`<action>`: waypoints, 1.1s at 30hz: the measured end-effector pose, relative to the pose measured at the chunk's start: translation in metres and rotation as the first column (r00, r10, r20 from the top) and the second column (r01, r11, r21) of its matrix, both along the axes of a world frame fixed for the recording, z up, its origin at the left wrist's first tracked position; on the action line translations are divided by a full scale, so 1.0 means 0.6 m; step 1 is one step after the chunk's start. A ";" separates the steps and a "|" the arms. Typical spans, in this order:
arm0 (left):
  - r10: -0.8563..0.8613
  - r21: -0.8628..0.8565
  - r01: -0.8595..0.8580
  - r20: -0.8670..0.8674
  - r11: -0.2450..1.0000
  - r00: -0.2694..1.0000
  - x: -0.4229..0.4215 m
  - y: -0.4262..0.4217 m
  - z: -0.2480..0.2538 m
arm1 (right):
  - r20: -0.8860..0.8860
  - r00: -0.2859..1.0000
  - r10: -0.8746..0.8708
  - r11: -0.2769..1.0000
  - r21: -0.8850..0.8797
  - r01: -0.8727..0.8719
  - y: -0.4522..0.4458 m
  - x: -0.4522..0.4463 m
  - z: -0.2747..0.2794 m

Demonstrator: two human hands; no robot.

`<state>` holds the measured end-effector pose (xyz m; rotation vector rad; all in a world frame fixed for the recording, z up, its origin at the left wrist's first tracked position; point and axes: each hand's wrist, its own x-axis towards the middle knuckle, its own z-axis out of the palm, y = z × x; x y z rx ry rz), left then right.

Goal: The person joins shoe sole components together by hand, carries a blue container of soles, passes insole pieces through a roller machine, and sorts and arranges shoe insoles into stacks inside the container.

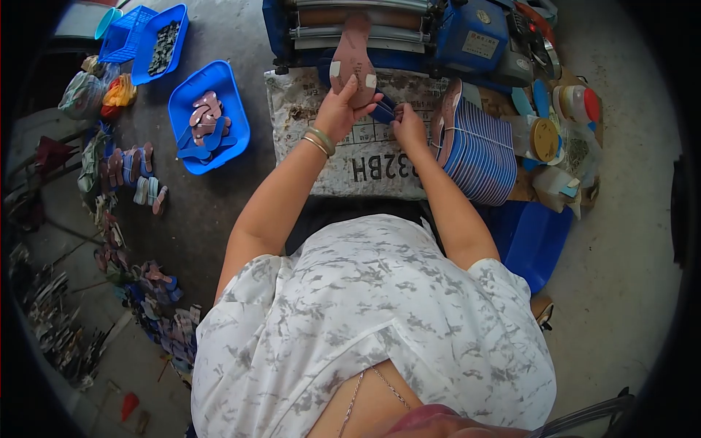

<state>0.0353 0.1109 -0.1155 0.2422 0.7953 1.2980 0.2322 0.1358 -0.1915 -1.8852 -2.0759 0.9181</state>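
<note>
My left hand [339, 109] is closed on a pink slipper sole [354, 62], thumb on its upper face. Small white patches sit on both sides of the sole, and its far end reaches over the front rollers of a blue machine [361, 33]. To the right, my right hand [410, 130] has its fingers pinched on a dark blue slipper strap [382, 112], which runs toward the sole; part of it is hidden by my left fingers. Beside my right forearm stands a tied stack of blue-and-pink slipper soles [478, 150].
A printed white sack [299, 160] covers the work surface. On the left floor are a blue basin [175, 117] of straps, another basin [139, 73] of dark pieces, and several slippers [131, 164]. Jars [544, 139] stand right, above an empty-looking blue tub [537, 233].
</note>
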 end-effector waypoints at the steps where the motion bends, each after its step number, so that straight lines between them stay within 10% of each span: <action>1: -0.009 0.017 0.010 -0.012 1.000 1.000 0.001 0.014 -0.007 | -0.018 1.000 0.020 0.999 -0.032 -0.020 -0.001 0.002 0.005; 8: 0.123 -0.001 -0.126 -0.210 0.992 0.970 0.007 0.081 -0.022 | -0.032 0.999 -0.023 0.988 0.151 0.028 0.000 -0.019 -0.019; 11: 0.119 -0.004 -0.245 -0.867 0.969 0.485 -0.021 0.070 -0.035 | 0.003 0.999 -0.046 0.998 0.047 0.046 0.003 -0.021 -0.004; 12: 0.118 -0.005 -0.247 -0.868 0.969 0.483 -0.034 0.056 -0.040 | -0.073 0.997 -0.037 0.999 -0.005 0.036 0.002 -0.015 0.008; 15: 0.325 0.267 0.305 -0.933 0.914 -0.158 -0.060 -0.024 -0.025 | -0.222 0.975 -0.022 0.995 -0.104 -0.001 -0.001 0.003 0.067; 16: 0.326 0.268 0.304 -0.932 0.914 -0.157 -0.058 -0.041 -0.018 | -0.351 0.936 -0.039 0.984 -0.177 -0.025 -0.002 0.016 0.077; 19: 0.378 -0.009 0.613 -0.780 0.790 -0.499 -0.063 -0.075 0.002 | -0.584 0.808 -0.085 0.946 -0.301 -0.118 0.003 0.036 0.129; 24: 0.496 0.050 0.650 -0.692 0.758 -0.525 -0.087 -0.088 -0.016 | -0.633 0.684 -0.363 0.814 -0.573 -0.098 0.028 0.049 0.213; 27: -0.038 -0.006 0.479 -0.998 0.878 0.056 -0.108 -0.098 -0.038 | -0.643 0.517 -0.564 0.741 -0.671 -0.026 0.061 0.038 0.184; 28: -0.038 -0.007 0.477 -0.998 0.879 0.055 -0.107 -0.094 -0.043 | -0.601 0.700 -0.386 0.869 -0.491 0.058 0.066 0.023 0.146; 30: -0.040 0.133 0.308 -0.867 0.942 0.497 -0.093 -0.073 -0.053 | -0.293 0.954 -0.068 0.997 -0.041 0.058 0.062 -0.006 0.082; 33: -0.060 0.099 0.167 -0.664 0.981 0.746 -0.078 -0.057 -0.042 | -0.076 0.980 0.186 0.951 0.265 -0.160 0.027 -0.034 0.031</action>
